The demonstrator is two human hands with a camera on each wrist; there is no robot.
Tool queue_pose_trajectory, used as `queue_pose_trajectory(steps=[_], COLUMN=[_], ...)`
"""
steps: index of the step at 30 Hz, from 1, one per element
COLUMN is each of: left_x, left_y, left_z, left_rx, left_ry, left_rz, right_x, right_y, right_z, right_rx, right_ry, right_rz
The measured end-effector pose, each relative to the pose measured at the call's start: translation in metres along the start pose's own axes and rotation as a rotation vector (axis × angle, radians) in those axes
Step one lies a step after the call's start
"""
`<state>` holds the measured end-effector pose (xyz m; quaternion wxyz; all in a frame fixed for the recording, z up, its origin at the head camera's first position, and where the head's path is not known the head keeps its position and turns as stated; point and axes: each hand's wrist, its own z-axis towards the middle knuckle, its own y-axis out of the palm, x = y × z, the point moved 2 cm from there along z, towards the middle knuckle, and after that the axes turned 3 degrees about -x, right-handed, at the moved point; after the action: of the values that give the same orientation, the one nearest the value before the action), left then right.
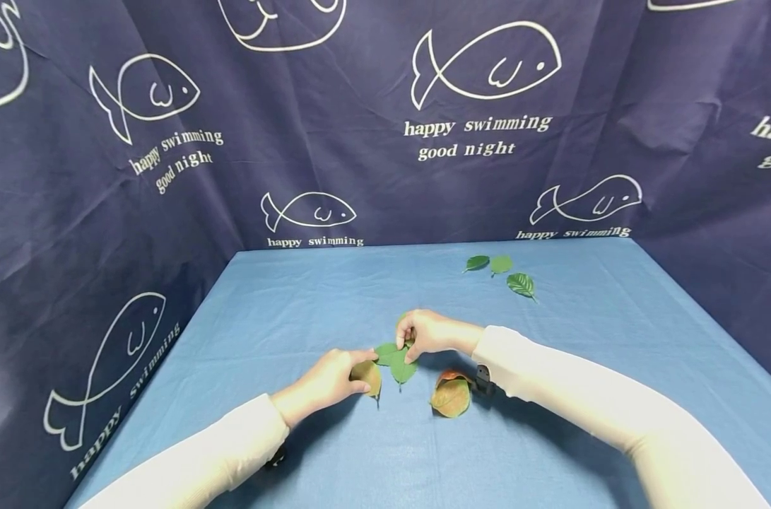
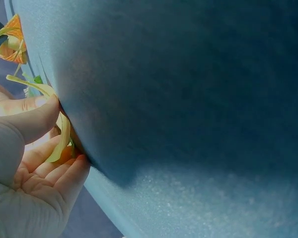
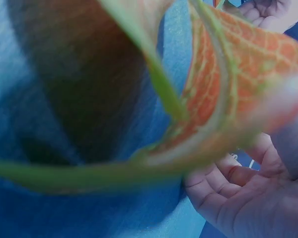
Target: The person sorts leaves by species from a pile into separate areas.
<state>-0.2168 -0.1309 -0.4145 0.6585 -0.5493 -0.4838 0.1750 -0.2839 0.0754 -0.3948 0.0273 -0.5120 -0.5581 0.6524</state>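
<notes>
My left hand (image 1: 326, 380) holds a yellow leaf (image 1: 374, 375) between thumb and fingers, low over the cloth; its forefinger reaches the edge of a green leaf (image 1: 385, 353). In the left wrist view the yellow leaf (image 2: 65, 133) curls between the thumb and the fingers of that hand (image 2: 35, 163). Beside it, my right hand (image 1: 431, 332) has thumb and forefinger around a second green leaf (image 1: 402, 366), overlapping the first. The bent fingers of the right hand (image 3: 243, 193) show in the right wrist view, but its leaf is hidden there.
Under the right forearm lie curled orange-brown leaves (image 1: 451, 398), close to the right wrist camera (image 1: 483, 377). Several green leaves (image 1: 521, 284) lie at the back right of the blue cloth-covered table (image 1: 296, 297). A dark blue curtain (image 1: 372, 155) with fish drawings hangs behind and at the sides.
</notes>
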Motion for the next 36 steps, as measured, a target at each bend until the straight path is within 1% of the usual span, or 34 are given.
queue_pose_trajectory(steps=[5, 10, 12, 17, 24, 30, 36], left_x=[0.0025, 0.0035, 0.0036, 0.0038, 0.0048, 0.0071, 0.0073], left_y=[-0.0029, -0.0035, -0.0034, -0.0022, -0.0025, -0.0050, -0.0050], left_z=[0.0000, 0.0000, 0.0000, -0.0006, -0.0008, -0.0020, -0.0025], left_rx=[-0.001, -0.002, -0.002, -0.001, 0.000, 0.007, 0.003], left_ry=[-0.003, -0.005, -0.008, -0.005, -0.002, 0.006, 0.002], left_rz=[-0.015, -0.017, -0.020, -0.017, -0.015, -0.014, -0.016], right_x=[-0.0014, -0.0015, -0.0012, -0.0003, -0.0007, 0.0003, 0.0007], right_y=[-0.0015, -0.0018, -0.0017, -0.0013, -0.0004, -0.0005, -0.0007], right_z=[-0.0006, -0.0015, -0.0017, -0.0023, -0.0024, -0.0018, -0.0019], right_rx=[-0.023, -0.033, -0.027, -0.031, -0.066, -0.051, -0.049], right_ry=[0.025, -0.008, -0.027, -0.038, 0.024, -0.018, -0.039], right_rz=[0.010, -0.048, -0.051, -0.027, -0.033, -0.043, -0.053])
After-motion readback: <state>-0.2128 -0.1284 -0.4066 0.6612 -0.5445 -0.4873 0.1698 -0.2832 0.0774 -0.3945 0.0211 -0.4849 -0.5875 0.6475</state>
